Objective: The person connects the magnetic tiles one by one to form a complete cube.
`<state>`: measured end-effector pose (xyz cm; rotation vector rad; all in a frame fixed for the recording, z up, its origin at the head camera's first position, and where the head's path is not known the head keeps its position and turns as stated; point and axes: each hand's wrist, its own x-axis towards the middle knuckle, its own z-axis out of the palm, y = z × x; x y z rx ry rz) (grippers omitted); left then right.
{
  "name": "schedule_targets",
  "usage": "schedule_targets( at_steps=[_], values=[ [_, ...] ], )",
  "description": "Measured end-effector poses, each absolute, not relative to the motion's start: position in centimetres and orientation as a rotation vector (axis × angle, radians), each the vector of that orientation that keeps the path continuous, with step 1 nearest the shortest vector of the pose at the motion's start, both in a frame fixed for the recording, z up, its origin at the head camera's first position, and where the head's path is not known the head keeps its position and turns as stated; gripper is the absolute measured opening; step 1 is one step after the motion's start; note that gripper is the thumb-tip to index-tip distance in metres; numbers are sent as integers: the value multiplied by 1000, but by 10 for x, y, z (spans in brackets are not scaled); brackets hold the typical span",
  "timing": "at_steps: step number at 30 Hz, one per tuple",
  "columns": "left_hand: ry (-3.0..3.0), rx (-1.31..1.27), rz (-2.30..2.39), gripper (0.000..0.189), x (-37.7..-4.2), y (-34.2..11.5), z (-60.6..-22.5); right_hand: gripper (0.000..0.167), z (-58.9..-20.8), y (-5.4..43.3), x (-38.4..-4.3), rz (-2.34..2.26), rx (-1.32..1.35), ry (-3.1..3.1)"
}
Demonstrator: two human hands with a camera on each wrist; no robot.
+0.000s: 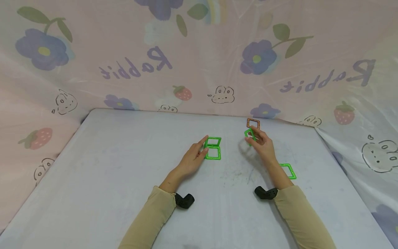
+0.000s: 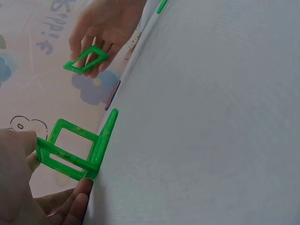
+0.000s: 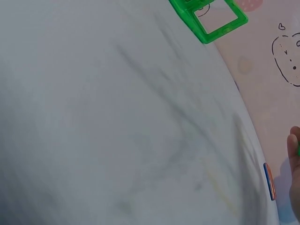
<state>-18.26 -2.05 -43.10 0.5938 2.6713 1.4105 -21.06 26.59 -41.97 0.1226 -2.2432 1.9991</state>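
Observation:
My left hand (image 1: 191, 160) grips the left side of a small structure of green square magnetic tiles (image 1: 219, 153) on the table. In the left wrist view, the thumb touches one end of an upright tile frame (image 2: 70, 157) and the fingers lie at its lower edge. One tile stands joined to others at the corner. My right hand (image 1: 264, 147), to the right of the structure, pinches another green square tile (image 2: 75, 70), tilted and raised. The right wrist view catches only an edge of the right hand (image 3: 294, 180) and part of the green structure (image 3: 227, 32).
An orange square tile (image 1: 253, 119) lies at the back of the table, just beyond the right hand. Another green tile (image 1: 292, 170) lies beside the right forearm, which partly covers it. A patterned cloth (image 1: 199, 69) surrounds the white table (image 1: 109, 166).

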Motion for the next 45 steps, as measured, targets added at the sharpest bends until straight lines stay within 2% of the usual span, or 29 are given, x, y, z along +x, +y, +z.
schedule_targets(
  at_steps=[21,45],
  values=[
    [2672,633,1420,52,-183,-22,-430,55,-422,257,-210,1731,183,-2407],
    [2670,612,1404,52,-183,-22,-431,60,-420,246,-205,1897,345,-2414]
  ],
)
